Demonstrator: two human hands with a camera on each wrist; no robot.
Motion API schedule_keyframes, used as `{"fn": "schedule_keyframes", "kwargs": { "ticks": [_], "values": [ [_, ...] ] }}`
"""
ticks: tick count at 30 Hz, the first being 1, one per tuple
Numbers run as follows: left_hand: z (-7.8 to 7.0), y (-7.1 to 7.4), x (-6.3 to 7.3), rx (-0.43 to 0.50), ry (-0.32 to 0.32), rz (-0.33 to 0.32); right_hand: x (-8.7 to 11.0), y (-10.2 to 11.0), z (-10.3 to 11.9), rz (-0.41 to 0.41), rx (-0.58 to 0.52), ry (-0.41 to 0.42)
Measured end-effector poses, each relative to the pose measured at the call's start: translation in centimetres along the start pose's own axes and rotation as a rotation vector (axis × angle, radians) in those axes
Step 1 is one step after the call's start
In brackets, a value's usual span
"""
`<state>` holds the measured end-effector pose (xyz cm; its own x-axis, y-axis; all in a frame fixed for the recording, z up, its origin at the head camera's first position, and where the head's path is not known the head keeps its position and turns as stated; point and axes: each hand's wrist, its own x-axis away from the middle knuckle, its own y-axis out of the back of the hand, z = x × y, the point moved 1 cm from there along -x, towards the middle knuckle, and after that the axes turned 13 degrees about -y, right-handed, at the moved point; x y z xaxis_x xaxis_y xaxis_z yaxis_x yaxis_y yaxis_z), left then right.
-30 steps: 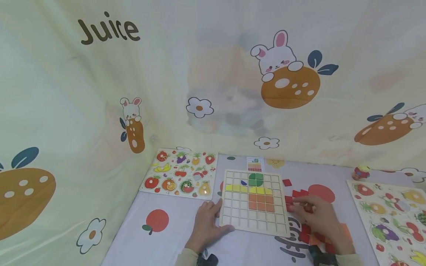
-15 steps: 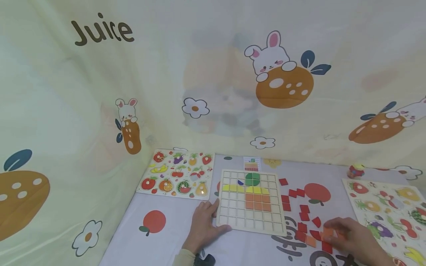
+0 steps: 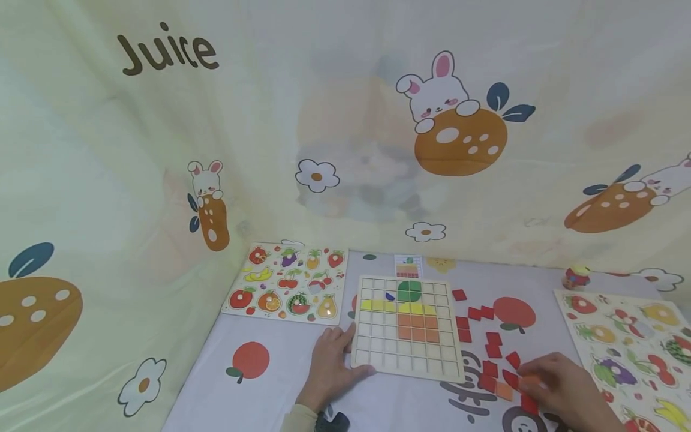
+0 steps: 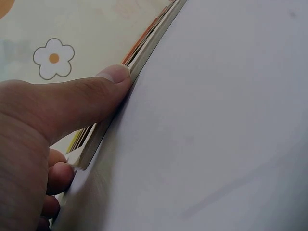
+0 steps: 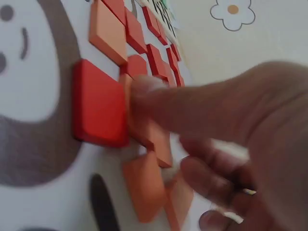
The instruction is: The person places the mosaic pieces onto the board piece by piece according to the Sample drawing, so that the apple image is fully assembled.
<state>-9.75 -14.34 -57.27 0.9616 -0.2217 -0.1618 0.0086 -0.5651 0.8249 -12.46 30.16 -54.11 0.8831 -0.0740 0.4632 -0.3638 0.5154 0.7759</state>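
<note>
A wooden grid board (image 3: 378, 348) lies on the table, with green, yellow, orange and blue pieces in some cells. My left hand (image 3: 326, 369) grips its near left corner; in the left wrist view the thumb (image 4: 113, 77) presses the board's edge (image 4: 98, 134) and the fingers bend around the corner. Right of the board, my right hand (image 3: 564, 387) pinches an orange square tile (image 3: 531, 380) among loose pieces. A red tile (image 5: 98, 106) lies beside the thumb in the right wrist view, with more orange tiles (image 5: 144, 187) below. The fingertips behind the pinched tile are partly hidden.
Scattered red tiles (image 3: 493, 339) lie between board and right hand. A fruit puzzle board (image 3: 286, 282) stands at back left, another (image 3: 631, 354) at far right. Behind the grid are a small pattern card (image 3: 407, 266) and, further right, a small figurine (image 3: 576, 277).
My right hand has left the red tiles beside the board, moved right and nearer to me, and taken hold of an orange tile. The left hand stays on the board's corner.
</note>
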Motion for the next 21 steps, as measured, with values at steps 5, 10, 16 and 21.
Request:
{"fn": "schedule_keyframes", "kwargs": {
  "ticks": [5, 10, 16, 21],
  "values": [
    [-0.2, 0.1, 0.0, 0.004, -0.005, -0.005, 0.6, -1.1, 0.7, 0.035, -0.044, 0.0],
    [-0.2, 0.1, 0.0, -0.002, -0.01, -0.003, 0.7, -2.0, 1.1, 0.019, 0.033, 0.078],
    [-0.1, 0.1, -0.1, -0.008, -0.012, -0.005, 0.5, -2.3, 1.8, 0.024, 0.054, 0.032],
    [0.1, 0.0, 0.0, 0.002, -0.009, -0.001, 0.8, -2.5, 2.3, 0.013, 0.008, 0.007]
  ]
}}
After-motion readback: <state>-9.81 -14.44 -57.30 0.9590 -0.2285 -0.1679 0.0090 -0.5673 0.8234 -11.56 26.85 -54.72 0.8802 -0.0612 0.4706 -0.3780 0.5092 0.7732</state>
